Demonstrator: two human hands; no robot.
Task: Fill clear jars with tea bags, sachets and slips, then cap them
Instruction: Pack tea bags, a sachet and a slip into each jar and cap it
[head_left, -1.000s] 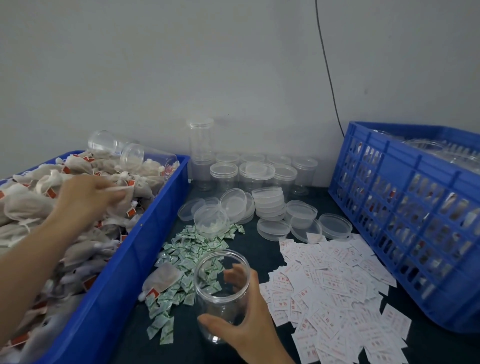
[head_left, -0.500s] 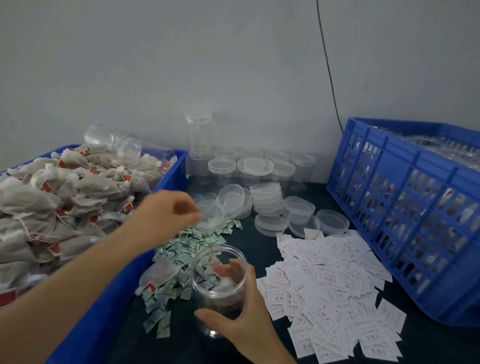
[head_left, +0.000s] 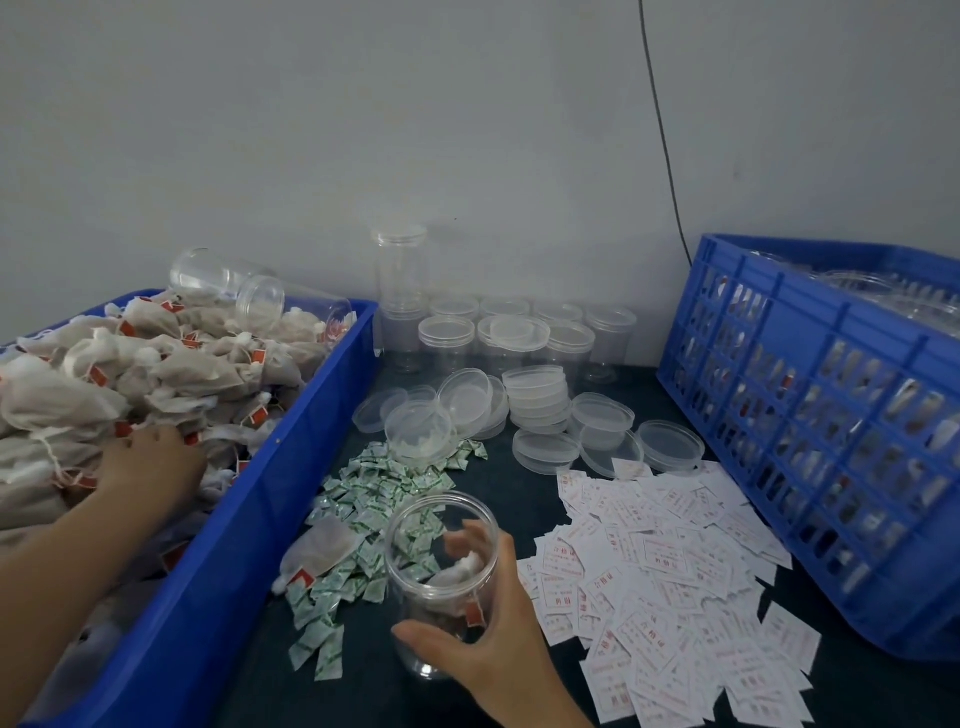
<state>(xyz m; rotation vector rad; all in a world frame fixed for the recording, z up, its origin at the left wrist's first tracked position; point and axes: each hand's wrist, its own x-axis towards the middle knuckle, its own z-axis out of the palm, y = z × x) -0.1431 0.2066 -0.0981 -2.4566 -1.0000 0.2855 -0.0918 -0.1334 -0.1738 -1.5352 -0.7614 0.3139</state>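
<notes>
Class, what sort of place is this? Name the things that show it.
Probably a small hand-packing workbench: a blue bin heaped with tea bags, stacked clear lids beside empty jars, and a spread of printed slips.

Left forearm (head_left: 57, 577), right forearm (head_left: 545, 709), left grip (head_left: 150, 462) and right grip (head_left: 491, 642) are all bare.

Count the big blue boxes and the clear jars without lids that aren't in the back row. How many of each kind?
Solid blue bin: 1
Slotted blue crate: 1
Lying jars on top of the tea bags: 2
Open jar held by the right hand: 1
Total: 5
</notes>
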